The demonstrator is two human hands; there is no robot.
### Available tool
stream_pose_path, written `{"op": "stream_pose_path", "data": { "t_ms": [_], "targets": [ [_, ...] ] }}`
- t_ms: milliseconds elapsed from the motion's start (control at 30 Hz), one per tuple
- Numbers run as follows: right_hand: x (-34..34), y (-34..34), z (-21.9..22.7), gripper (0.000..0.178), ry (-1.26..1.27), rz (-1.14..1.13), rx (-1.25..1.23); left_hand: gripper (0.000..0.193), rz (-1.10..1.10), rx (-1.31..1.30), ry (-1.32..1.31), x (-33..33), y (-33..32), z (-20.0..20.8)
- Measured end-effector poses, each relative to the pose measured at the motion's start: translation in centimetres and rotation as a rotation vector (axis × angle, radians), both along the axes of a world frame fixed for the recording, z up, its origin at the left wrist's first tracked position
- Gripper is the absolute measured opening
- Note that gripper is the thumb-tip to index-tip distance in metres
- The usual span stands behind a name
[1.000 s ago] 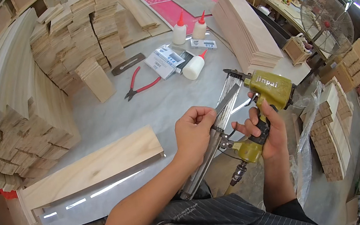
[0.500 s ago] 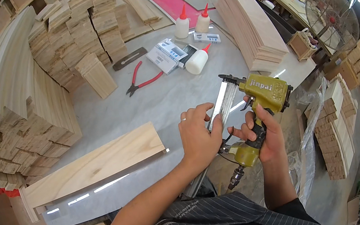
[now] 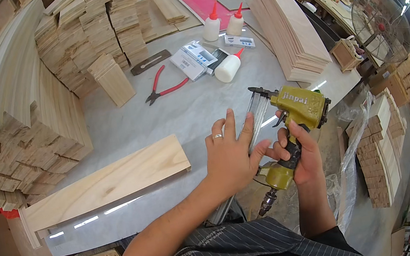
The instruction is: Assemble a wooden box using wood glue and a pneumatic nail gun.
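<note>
An olive-green pneumatic nail gun [image 3: 300, 106] is held over the near edge of the table, its nose to the left. My right hand [image 3: 304, 157] is closed around its black grip. Along the gun's left side runs the silvery magazine [image 3: 259, 110]. My left hand [image 3: 229, 156] lies against this magazine with its fingers spread and a ring on one of them; whether the thumb presses on the gun is hard to see. A low wooden piece with a long pale board [image 3: 110, 180] rests on the table at the left.
Tall plank stacks [image 3: 24, 127] stand at the left, thin panels [image 3: 290, 36] at the far right. Mid-table lie red-handled cutting pliers [image 3: 170, 85], white boxes [image 3: 193, 60] and a tipped glue bottle [image 3: 227, 68]. Two more bottles [image 3: 211, 28] stand behind. A fan [image 3: 380, 26] is beyond.
The fingers of my left hand have straightened and spread, no longer bent around the magazine's bright metal strip. My right hand keeps the nail gun nearly still.
</note>
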State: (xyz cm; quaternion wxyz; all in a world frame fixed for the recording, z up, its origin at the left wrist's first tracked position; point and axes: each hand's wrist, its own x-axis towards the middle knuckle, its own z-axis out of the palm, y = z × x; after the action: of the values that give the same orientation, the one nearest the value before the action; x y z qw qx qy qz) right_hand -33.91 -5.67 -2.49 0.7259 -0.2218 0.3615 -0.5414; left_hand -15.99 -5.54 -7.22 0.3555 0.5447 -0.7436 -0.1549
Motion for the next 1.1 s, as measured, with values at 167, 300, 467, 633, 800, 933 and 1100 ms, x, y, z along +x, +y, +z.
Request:
{"op": "stream_pose_path", "data": {
  "t_ms": [167,300,467,633,800,933,1100],
  "targets": [
    [0.2,0.0,-0.6,0.039,0.083,0.039,-0.01,0.085,-0.016,0.086,-0.129,-0.2,-1.3,0.4],
    [0.4,-0.1,-0.7,0.04,0.071,0.054,-0.021,0.087,-0.013,0.025,-0.176,0.9,-0.9,0.4],
    [-0.7,-0.9,-0.9,0.041,0.047,-0.026,-0.005,0.091,-0.244,0.136,0.152,4.6,5.5,0.3],
    [-2.7,-2.8,-0.9,0.041,-0.143,0.014,0.135,0.086,-0.286,0.047,0.139,8.1,12.1,-1.3],
    [-1.5,-1.9,-1.4,0.039,-0.233,0.103,0.217,0.083,-0.169,-0.284,0.2,5.9,9.4,-0.6],
    [0.5,-0.5,-1.2,0.039,-0.247,0.11,0.283,0.084,-0.131,-0.502,0.148,4.8,4.4,1.1],
    [-0.4,-0.3,2.0,0.044,-0.097,0.104,0.104,0.085,-0.078,-0.356,0.159,3.7,6.0,1.6]
  ]
}}
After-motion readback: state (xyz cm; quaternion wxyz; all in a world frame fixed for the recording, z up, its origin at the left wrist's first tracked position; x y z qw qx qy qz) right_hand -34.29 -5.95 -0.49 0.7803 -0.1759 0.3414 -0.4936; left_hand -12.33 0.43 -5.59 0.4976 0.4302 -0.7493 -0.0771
